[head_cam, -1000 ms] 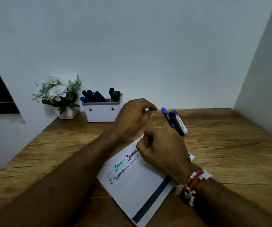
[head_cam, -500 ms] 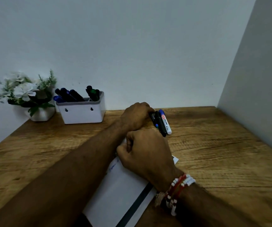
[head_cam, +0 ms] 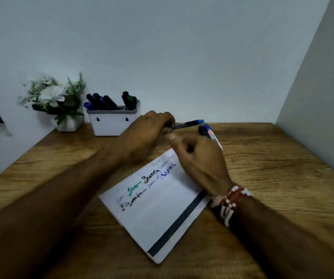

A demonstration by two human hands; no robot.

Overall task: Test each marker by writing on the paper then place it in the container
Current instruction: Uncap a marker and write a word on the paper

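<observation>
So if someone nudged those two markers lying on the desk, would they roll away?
Probably. The loose markers look round and slim, and the wooden desk looks flat and smooth. Lying side by side, they may bump each other. They look light, so a nudge should move them.

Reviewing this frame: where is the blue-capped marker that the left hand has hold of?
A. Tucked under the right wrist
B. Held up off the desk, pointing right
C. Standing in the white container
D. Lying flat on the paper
B: the left hand grips the marker by one end, its blue cap pointing right, above the desk and clear of the paper and the container.
</observation>
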